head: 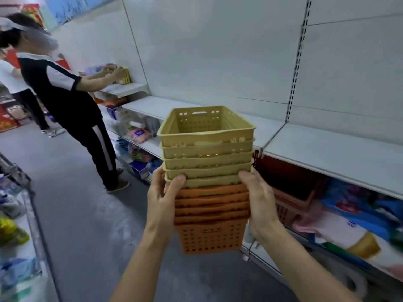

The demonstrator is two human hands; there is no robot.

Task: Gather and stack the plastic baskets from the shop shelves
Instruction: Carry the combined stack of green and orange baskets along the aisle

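I hold a tall nested stack of plastic baskets in front of me, in the air over the aisle. Several yellow baskets [207, 144] sit on top of several orange baskets [211, 227]. My left hand [163, 197] grips the stack's left side where yellow meets orange. On the opposite side, my right hand [259, 199] clasps it at the same height. Another orange basket [292, 203] stands on the lower shelf to the right, under the white shelf board [327, 153].
White shelving runs along the right, its lower shelf holding packaged goods [353, 216]. A person in black trousers [72, 101] stands at the shelves ahead on the left, handling items. A rack with goods [17, 214] lines the left edge. Grey floor [82, 214] lies between.
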